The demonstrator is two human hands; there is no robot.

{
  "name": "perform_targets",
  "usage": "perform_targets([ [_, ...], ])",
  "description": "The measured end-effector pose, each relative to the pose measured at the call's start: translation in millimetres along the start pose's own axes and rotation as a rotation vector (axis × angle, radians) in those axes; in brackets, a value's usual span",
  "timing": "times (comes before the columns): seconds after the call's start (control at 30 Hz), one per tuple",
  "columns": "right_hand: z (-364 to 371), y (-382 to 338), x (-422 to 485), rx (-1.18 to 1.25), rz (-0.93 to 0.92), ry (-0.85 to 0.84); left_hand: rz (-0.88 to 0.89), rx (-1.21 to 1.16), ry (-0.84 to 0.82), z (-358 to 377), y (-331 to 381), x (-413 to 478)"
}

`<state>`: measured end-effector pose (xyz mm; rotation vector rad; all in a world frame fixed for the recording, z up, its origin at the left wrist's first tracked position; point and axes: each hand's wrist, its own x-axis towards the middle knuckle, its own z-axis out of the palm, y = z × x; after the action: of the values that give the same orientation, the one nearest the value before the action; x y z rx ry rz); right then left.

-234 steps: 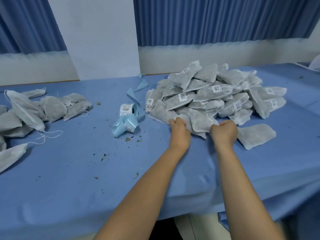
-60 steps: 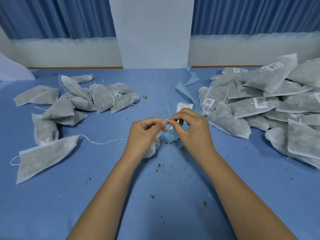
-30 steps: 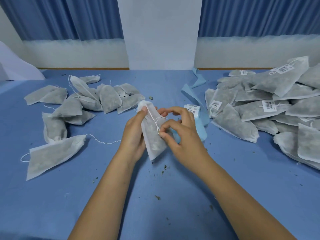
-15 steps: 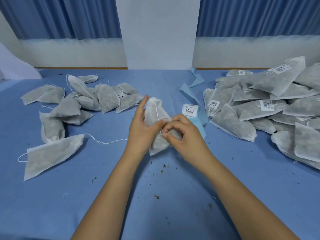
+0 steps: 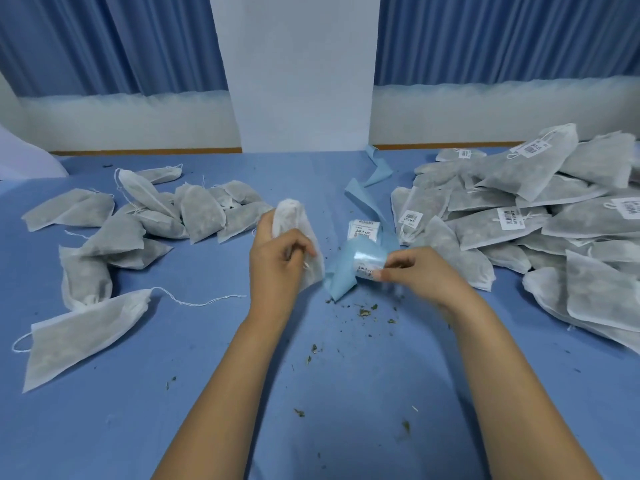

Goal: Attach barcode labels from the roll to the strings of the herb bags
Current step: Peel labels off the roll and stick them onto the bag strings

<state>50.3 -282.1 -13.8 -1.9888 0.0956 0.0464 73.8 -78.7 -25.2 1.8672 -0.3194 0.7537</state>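
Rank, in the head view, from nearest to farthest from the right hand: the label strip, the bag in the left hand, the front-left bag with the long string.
1. label strip: pinched by the right hand.
2. held bag: centre, in the left hand.
3. long-string bag: far front left.

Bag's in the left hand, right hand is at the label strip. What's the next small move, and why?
Probably peel the label off the strip: the right hand pinches its edge, and the left hand holds a bag with no label showing.
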Motion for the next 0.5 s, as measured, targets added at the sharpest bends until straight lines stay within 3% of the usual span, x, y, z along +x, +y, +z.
perform_targets([
  [0.23, 16.4, 0.1, 13.8, 0.229, -0.21, 0.078, 0.384, 0.154, -0.207, 32.0, -2.6, -6.0],
  [0.5, 21.4, 2.7, 15.6, 0.477, -0.114, 0.081, 0.363, 0.143, -0.304, 29.6, -14.7, -7.1],
])
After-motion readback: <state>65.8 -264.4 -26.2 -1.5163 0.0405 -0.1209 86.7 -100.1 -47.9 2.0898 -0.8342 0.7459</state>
